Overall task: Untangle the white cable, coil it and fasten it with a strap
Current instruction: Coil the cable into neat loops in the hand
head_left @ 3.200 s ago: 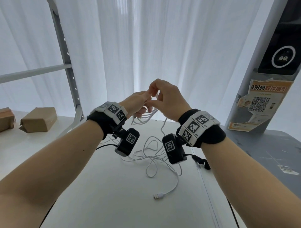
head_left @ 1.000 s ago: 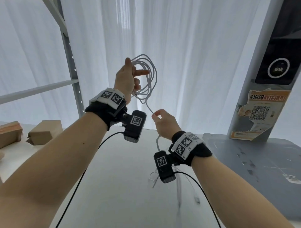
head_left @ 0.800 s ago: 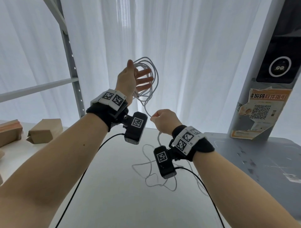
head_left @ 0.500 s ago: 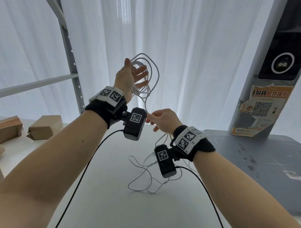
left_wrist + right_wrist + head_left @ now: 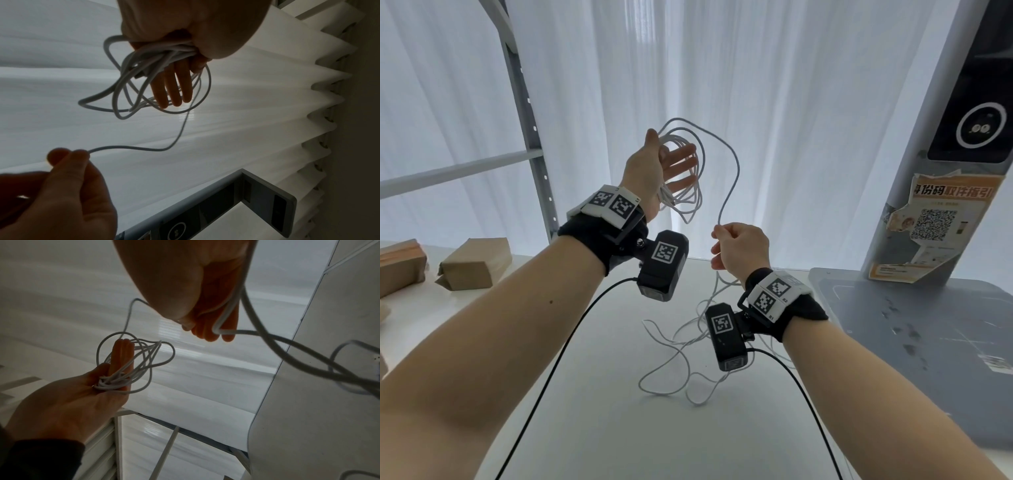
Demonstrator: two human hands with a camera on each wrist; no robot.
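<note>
- Left hand (image 5: 654, 171), frame centre: fingers straight, several loops of white cable (image 5: 685, 192) held by the thumb; one more loop than 0.5 s ago, so coiling is advancing
- Right hand (image 5: 739, 246) pinches the feed strand; slack lies on the table (image 5: 592, 428), lower centre
- Poster (image 5: 941, 222), right: QR code, partly legible orange Chinese heading
</note>
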